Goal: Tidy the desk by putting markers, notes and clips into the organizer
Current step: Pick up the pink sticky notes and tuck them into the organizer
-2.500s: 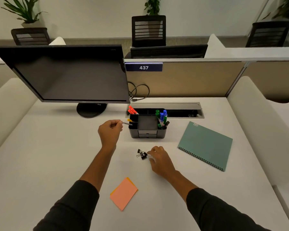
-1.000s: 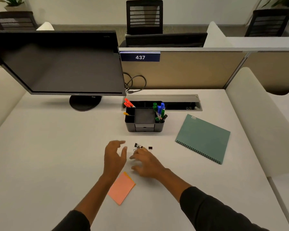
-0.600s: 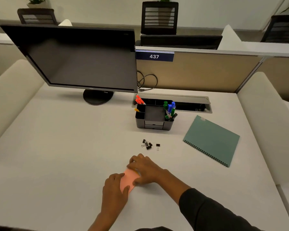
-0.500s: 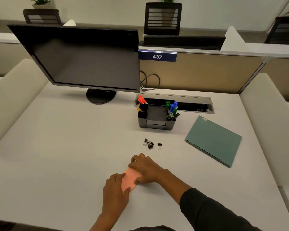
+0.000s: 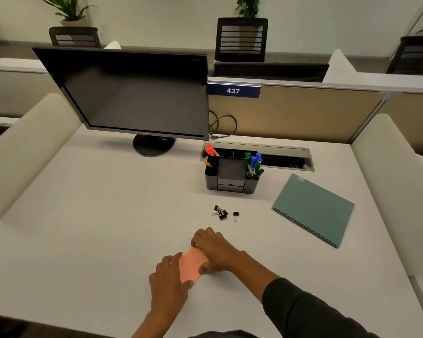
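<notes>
Salmon-pink sticky notes (image 5: 190,264), a small rectangular pad, lie flat on the white desk (image 5: 88,228) in the lower middle of the frame, and I have both hands on them. My left hand (image 5: 168,281) presses against the pad's lower-left edge with the fingers curled at its side; my right hand (image 5: 214,250) covers the upper-right edge, thumb tucked at the near corner. Whether either hand actually grips the pad or only rests on it, I cannot tell from this view.

Above the hands, near the frame's centre, a cluster of small black binder clips (image 5: 220,212) sits on the desk, with one more black binder clip (image 5: 235,215) just beside it to the right, apart from the cluster. Higher still stands the black plastic organizer (image 5: 231,178) with several compartments: orange markers (image 5: 210,151) lean out of its upper-left corner, and green, blue and black markers (image 5: 253,164) stand in its right compartment. Its middle compartment looks dark; I cannot make out any contents.

To the right lies a teal spiral-bound notebook (image 5: 314,208), closed and angled. A black monitor (image 5: 137,93) with a dark screen fills the upper left of the frame.
</notes>
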The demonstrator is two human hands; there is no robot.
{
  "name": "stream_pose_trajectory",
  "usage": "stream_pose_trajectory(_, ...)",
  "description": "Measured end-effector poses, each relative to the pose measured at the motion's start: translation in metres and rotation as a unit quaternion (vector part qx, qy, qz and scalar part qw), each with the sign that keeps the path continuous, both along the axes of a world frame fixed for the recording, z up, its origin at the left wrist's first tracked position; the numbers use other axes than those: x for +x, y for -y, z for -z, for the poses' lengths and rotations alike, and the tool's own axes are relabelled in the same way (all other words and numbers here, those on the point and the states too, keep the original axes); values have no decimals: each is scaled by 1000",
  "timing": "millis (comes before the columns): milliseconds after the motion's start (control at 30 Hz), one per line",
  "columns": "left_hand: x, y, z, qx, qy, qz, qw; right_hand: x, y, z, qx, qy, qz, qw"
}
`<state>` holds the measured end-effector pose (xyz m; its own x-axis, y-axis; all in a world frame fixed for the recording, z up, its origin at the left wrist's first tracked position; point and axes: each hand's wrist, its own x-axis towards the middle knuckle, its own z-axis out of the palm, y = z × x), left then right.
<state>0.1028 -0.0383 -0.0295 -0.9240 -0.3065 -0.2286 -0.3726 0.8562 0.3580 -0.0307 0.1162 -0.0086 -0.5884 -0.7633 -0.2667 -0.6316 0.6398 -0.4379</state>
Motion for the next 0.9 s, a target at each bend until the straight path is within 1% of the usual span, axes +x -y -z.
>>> stream_pose_trajectory(100,-3,-1,-1,21,4,-9,1000,5,-1,-8,-13,18,23,999)
stream_pose_trajectory(200,-2,-3,0,54,-12,-10,998,10,-3,-13,-9,76,63,995)
stream_pose_trajectory(333,-2,-4,0,142,-40,-30,989,14,-1,-12,-2,125,97,987)
stream_pose_trajectory(400,-4,-5,-3,164,-50,-42,984,11,-1,-14,-4,146,102,984)
stream_pose_trajectory(500,-11,-9,-13,195,-75,-50,977,-1,-5,-22,-43,196,105,974)
stream_pose_trajectory(600,-23,-11,-27,226,-103,-70,966,-19,-15,-32,-97,226,125,961)
stream_pose_trajectory(667,-35,-11,-34,248,-120,-79,958,-30,-23,-40,-137,238,148,950)
stream_pose_trajectory(767,-56,-12,-46,249,-131,-63,957,-48,-34,-56,-173,233,193,937)
stream_pose_trajectory(833,-74,-13,-56,245,-152,-39,957,-60,-40,-67,-180,212,207,938)
stream_pose_trajectory(900,-96,-13,-68,234,-192,-2,953,-73,-45,-77,-179,186,209,943)
